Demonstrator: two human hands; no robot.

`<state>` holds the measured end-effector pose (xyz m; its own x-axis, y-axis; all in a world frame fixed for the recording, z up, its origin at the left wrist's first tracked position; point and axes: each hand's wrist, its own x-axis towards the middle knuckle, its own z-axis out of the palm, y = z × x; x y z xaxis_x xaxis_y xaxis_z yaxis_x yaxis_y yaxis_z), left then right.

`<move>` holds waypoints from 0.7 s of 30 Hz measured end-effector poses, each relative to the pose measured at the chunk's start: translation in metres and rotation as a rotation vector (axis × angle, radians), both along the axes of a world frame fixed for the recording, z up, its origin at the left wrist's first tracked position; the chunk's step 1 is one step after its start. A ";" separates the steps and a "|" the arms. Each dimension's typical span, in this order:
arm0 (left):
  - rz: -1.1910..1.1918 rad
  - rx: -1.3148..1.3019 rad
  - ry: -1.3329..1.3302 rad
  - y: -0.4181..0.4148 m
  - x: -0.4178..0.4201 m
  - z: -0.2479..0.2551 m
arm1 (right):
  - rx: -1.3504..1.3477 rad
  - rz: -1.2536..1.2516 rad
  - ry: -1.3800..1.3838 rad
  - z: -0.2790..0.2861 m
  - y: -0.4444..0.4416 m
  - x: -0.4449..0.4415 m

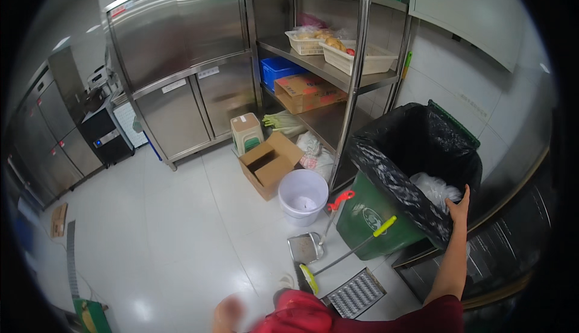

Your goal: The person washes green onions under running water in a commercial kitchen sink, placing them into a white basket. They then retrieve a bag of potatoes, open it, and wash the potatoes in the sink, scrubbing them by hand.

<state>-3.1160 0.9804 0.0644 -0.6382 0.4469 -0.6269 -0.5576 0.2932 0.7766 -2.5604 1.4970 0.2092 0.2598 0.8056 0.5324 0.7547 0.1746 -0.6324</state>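
Note:
My right hand [459,205] reaches over the rim of a green wheeled bin [384,224], thumb and fingers spread. Just past the thumb, a crumpled clear plastic bag [432,189] is inside the bin's black liner [402,125]. Whether the thumb touches the bag is hard to tell. The liner is folded over the bin's front edge. Low in the picture, my left hand [230,312] is blurred beside my red clothing, and its fingers cannot be made out.
A broom [348,256] and a dustpan [305,248] stand before the bin, near a metal floor drain grate [355,293]. Left of them are a white bucket [303,196] and an open cardboard box [270,163]. Steel shelving [357,89] rises behind.

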 end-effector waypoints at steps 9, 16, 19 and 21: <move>-0.320 0.087 -0.146 0.216 -0.163 -0.012 | -0.091 0.239 0.173 0.063 0.010 -0.178; -0.495 0.372 -0.402 0.488 -0.243 0.064 | -0.199 0.125 0.017 0.080 -0.031 -0.272; -0.704 0.494 -0.382 0.614 -0.258 0.090 | -0.236 0.006 -0.055 0.060 -0.050 -0.307; -0.798 0.570 -0.321 0.689 -0.261 0.108 | -0.263 -0.082 0.060 0.039 -0.060 -0.338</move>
<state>-3.3775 1.6698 0.1727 0.1344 0.9512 -0.2778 -0.5675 0.3037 0.7653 -2.8980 1.4367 0.2481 0.3547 0.8891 0.2892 0.7191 -0.0618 -0.6921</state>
